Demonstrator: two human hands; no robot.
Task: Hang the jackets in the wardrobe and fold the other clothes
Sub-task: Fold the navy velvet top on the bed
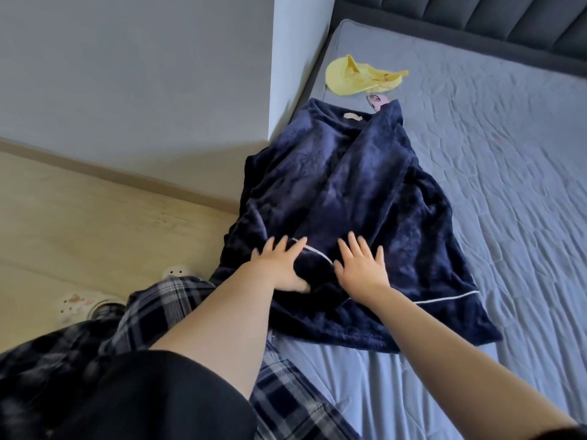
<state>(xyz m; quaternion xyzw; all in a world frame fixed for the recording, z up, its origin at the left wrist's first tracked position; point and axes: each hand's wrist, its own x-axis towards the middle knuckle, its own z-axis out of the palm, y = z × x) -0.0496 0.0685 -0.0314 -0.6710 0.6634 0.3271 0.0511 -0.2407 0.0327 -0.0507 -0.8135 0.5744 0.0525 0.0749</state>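
Two hands lie flat at the frame's centre on a navy fleece robe [349,192] spread across the left edge of the bed [492,154]. Left hand [282,265] and right hand [360,265] both press its lower part, fingers straight and spread. Toward the upper middle, a yellow garment [359,77] lies beyond the robe's collar.

The bed [495,173] lay open right of the robe [343,185]; a wall [295,58] blocked its left edge.
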